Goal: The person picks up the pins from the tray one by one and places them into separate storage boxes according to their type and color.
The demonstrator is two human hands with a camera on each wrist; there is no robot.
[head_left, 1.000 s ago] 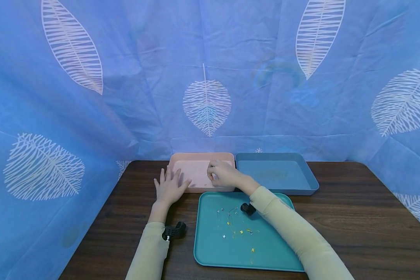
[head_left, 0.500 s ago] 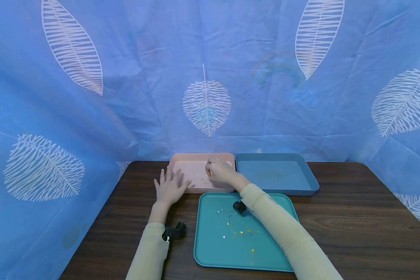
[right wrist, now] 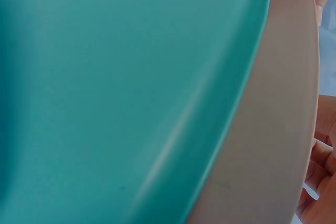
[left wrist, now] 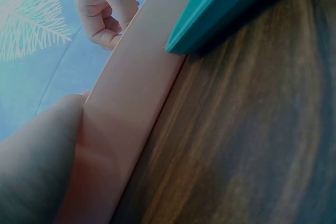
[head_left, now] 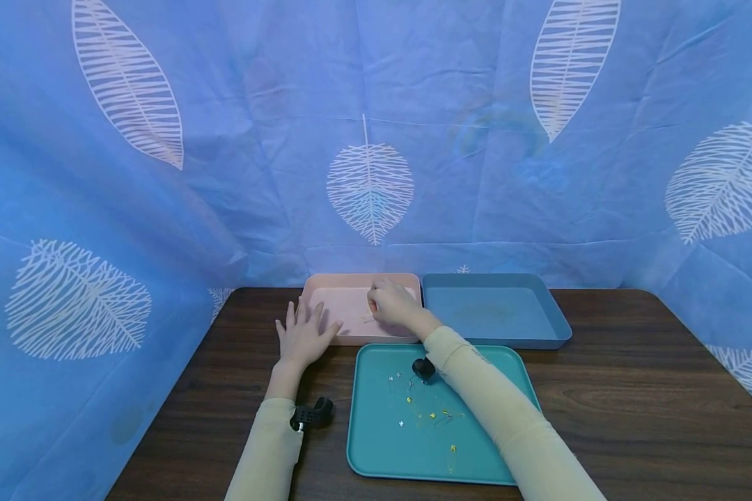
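My left hand [head_left: 303, 337] rests with spread fingers over the left end of the pink tray [head_left: 332, 327]; its thumb [left wrist: 44, 145] lies along the tray wall in the left wrist view. Above the tray floor my right hand [head_left: 393, 304] is bent down, fingers curled and tips close together. At those fingertips shows a tiny gold safety pin [head_left: 370, 315], mostly hidden in the wrist views. Curled fingers of this hand [left wrist: 107, 11] appear behind the tray wall. More small gold and silver safety pins [head_left: 433, 415] lie scattered on the teal tray [head_left: 388, 459].
A blue tray [head_left: 498, 313] stands right of the pink one, side by side. The teal tray sits in front of both, on the dark wooden table [head_left: 627, 390]. A blue leaf-patterned cloth [head_left: 464, 188] hangs behind. Black wrist cameras [head_left: 313, 413] are strapped to the forearms.
My right hand has shifted slightly left and lower in the pink tray, its forearm swinging left over the teal tray. The gold safety pin now shows at its fingertips. The left hand stays put.
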